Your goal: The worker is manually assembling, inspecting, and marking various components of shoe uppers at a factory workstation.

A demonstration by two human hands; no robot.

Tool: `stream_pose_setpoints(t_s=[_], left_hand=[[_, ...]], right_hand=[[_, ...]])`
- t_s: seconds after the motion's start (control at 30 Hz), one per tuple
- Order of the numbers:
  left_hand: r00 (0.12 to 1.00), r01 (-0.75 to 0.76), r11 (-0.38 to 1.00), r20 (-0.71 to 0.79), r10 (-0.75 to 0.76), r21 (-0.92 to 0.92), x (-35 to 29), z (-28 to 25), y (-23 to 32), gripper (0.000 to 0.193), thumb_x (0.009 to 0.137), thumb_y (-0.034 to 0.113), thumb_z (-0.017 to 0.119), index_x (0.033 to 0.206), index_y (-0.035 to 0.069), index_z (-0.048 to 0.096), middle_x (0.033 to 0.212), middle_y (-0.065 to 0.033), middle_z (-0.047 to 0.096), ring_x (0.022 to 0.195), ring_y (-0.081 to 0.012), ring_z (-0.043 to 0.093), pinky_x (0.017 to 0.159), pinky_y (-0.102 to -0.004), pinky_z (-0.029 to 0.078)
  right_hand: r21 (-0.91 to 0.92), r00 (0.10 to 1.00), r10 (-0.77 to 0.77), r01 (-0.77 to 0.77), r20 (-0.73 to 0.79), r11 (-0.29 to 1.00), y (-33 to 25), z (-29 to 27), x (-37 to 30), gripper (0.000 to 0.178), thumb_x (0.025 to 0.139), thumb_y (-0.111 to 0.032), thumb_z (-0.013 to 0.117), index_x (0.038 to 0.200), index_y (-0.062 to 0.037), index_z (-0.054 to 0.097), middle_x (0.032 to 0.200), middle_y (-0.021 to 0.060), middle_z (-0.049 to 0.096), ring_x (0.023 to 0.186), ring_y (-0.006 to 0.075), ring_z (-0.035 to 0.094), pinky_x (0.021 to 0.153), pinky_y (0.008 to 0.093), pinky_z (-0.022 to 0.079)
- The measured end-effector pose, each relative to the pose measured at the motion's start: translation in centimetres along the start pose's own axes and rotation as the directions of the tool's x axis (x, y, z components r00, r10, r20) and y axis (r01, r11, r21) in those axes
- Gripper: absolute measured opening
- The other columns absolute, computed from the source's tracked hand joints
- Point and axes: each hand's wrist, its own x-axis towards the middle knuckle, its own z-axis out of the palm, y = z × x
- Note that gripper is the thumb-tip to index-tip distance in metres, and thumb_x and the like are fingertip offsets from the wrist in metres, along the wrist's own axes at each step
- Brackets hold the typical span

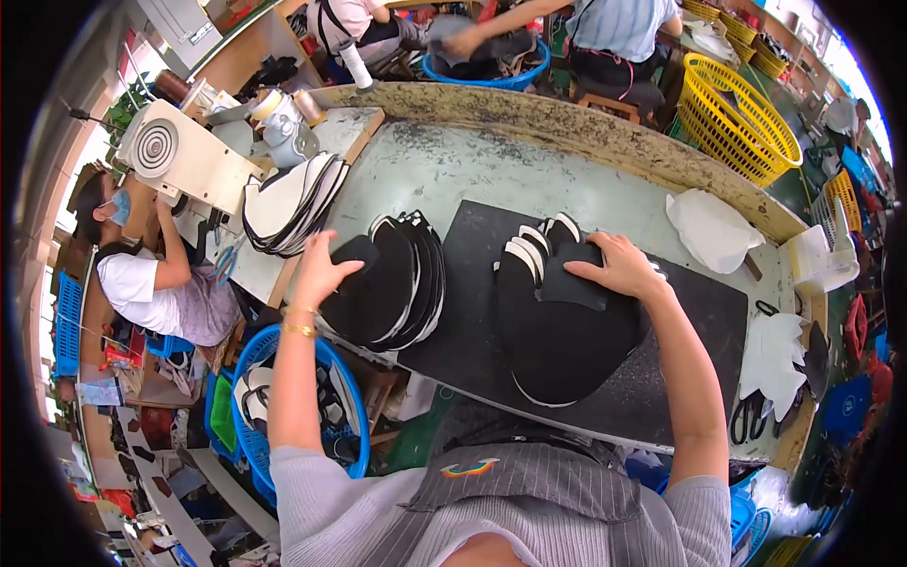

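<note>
My left hand (326, 271) is at the left-hand stack of black cut pieces (411, 283), its thumb and fingers around a small dark piece (356, 251). These stacked pieces are rounded, with white edges, and fan out over one another. On the black mat, my right hand (622, 268) grips another small dark piece (573, 282), thumb on top, over a second stack of black pieces (557, 345). White edges of several pieces (525, 253) stick out at the far side of that stack. The undersides of both small pieces are hidden.
A black mat (690, 350) lies on the grey table (463, 161), bordered by a raised rim. White-and-black pieces (295, 203) lie beside a sewing machine (179, 156), where a person sits. Scissors (749, 417) and white scraps lie right. A blue basket (248, 430) stands lower left.
</note>
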Motion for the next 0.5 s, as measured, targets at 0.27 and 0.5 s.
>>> stream_pose_setpoints(t_s=[0.27, 0.5], left_hand=[[0.586, -0.769, 0.536, -0.048, 0.809, -0.347, -11.8, 7.7, 17.8, 0.065, 0.08, 0.039, 0.066, 0.125, -0.005, 0.048, 0.13, -0.0226, 0.047, 0.124, -0.0366, 0.042, 0.102, -0.0437, 0.034], [0.585, -0.741, 0.548, 0.027, 0.81, -0.387, -16.5, 8.2, 17.3, 0.072, 0.08, 0.044, 0.064, 0.127, -0.007, 0.045, 0.134, -0.021, 0.044, 0.128, -0.0346, 0.038, 0.105, -0.0428, 0.031]], right_hand=[[-0.059, 0.973, -0.199, 0.193, -0.117, 0.979, -1.9, 2.8, -5.2, 0.068, 0.072, -0.055, 0.068, 0.112, -0.0021, 0.058, 0.106, 0.0204, 0.061, 0.102, 0.0378, 0.055, 0.09, 0.0443, 0.044], [-0.121, 0.846, -0.247, 0.215, -0.473, 0.969, -5.5, 5.3, -13.3, 0.05, 0.081, -0.025, 0.066, 0.121, 0.0014, 0.052, 0.113, 0.0192, 0.058, 0.111, 0.0371, 0.051, 0.095, 0.0437, 0.039]])
